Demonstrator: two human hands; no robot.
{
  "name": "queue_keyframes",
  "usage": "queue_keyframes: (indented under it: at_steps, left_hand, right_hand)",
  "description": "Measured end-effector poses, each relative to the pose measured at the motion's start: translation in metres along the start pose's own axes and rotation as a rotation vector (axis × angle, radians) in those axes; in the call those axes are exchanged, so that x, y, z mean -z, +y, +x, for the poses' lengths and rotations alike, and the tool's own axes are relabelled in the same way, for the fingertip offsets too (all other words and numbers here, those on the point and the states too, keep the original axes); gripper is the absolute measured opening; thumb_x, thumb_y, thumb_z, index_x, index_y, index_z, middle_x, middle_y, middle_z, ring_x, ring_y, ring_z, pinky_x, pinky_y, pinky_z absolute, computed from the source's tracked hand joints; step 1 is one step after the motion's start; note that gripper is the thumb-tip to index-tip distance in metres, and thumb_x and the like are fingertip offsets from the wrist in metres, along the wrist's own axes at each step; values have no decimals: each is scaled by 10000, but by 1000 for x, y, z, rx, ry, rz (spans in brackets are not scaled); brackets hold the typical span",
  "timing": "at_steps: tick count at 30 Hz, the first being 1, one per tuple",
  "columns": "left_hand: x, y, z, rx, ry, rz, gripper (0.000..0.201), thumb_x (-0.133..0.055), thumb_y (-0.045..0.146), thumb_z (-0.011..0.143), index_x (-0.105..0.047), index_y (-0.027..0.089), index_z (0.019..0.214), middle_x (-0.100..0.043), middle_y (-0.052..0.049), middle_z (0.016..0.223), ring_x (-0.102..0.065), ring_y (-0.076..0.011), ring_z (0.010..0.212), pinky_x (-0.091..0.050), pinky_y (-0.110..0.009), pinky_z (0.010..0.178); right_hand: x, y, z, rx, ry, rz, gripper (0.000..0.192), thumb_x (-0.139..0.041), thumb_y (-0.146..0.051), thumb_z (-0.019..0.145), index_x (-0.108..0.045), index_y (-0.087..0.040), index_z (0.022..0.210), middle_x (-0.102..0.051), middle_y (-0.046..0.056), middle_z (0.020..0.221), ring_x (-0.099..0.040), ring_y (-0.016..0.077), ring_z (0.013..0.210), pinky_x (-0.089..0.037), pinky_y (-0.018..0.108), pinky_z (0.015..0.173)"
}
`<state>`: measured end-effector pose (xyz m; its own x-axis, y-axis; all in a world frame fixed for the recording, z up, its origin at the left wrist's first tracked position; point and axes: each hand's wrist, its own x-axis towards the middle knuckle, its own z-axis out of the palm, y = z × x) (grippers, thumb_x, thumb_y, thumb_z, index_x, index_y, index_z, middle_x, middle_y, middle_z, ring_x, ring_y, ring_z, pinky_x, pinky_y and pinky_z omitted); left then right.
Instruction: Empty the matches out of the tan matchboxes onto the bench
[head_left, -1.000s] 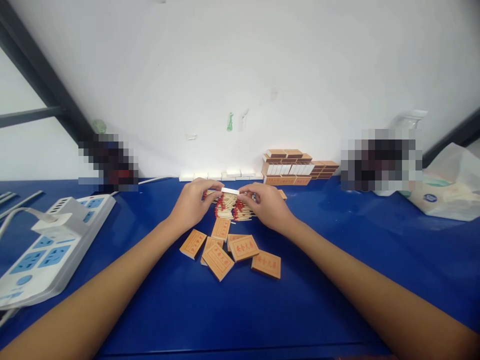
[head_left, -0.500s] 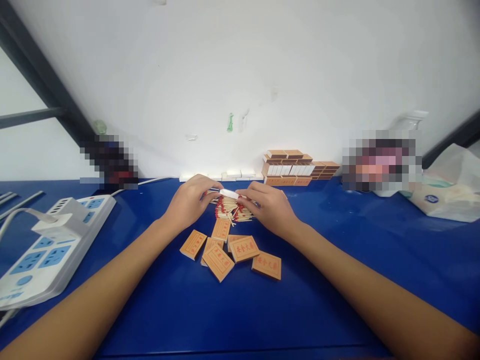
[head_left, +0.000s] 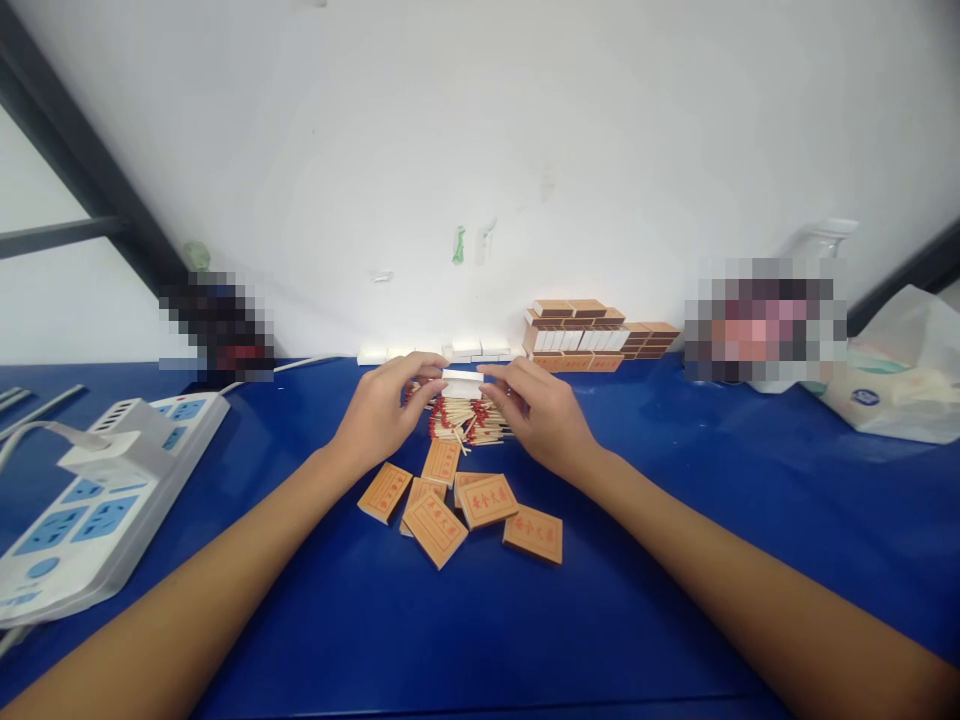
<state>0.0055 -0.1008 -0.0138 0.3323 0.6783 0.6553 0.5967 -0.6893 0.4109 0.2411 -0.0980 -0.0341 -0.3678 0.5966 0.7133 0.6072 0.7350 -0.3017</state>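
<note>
A left hand (head_left: 379, 415) and a right hand (head_left: 544, 415) pinch the two ends of a small white tray (head_left: 461, 377), its long axis running level from one hand to the other, apparently to keep it steady above the matches (head_left: 465, 418) heaped directly beneath. Nearer the person than the hands, orange boxes (head_left: 461, 505) lie scattered on the blue bench (head_left: 675, 560). Beyond the right hand, stacked boxes (head_left: 592, 335) line the wall; a power strip (head_left: 97, 490) sits well off past the left hand.

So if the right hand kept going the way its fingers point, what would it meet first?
The right hand points left, toward the left hand. Both grip the white tray, so it would probably meet the left hand's fingertips first.
</note>
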Motion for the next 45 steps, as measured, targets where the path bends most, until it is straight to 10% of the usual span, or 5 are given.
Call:
queue_keyframes:
  at_steps: [9, 15, 26, 32, 45]
  left_hand:
    - [-8, 9, 3, 319, 46, -352, 210, -681, 344, 930, -724, 197, 1073, -753, -32, 822, -680, -160, 718, -538, -292, 642]
    - [-10, 1, 1, 376, -41, -460, 206, -671, 366, 942, -721, 205, 1060, -747, -35, 808, -689, -174, 720, -570, -313, 664]
    - [5, 31, -1, -245, 50, 367, 286, -613, 185, 949, -663, 271, 1218, -527, -106, 1513, -574, -312, 1263, -498, -547, 1036]
    - [5, 32, 8, -431, -71, 504, 190, -545, 117, 957, -696, 230, 974, -616, -127, 1381, -521, -346, 1336, -458, -543, 1044]
    - [19, -89, 65, -111, -95, 577, 209, -596, 209, 941, -747, 227, 796, -680, -98, 794, -540, -280, 875, -422, -419, 812]
  right_hand:
    - [-3, -11, -3, -100, -77, 99, 468, -553, -389, 1032, -467, -205, 1453, -668, 86, 1090, -614, 177, 760, -484, 308, 689]
    - [-3, -10, -3, -53, -84, 33, 146, -494, -293, 1052, -563, -201, 1141, -660, 70, 1026, -610, 164, 759, -442, 297, 675]
    - [-1, -11, 0, -49, -159, -11, 122, -433, -218, 1056, -521, -212, 972, -616, 60, 954, -578, 181, 781, -401, 295, 657]
    - [3, -11, 0, -50, -153, 10, 143, -410, -250, 1074, -522, -205, 998, -636, 75, 997, -593, 185, 801, -406, 299, 674]
    - [7, -2, -3, -39, -130, -183, 167, -452, -198, 1039, -607, -170, 1095, -711, 88, 995, -654, 202, 855, -393, 311, 684]
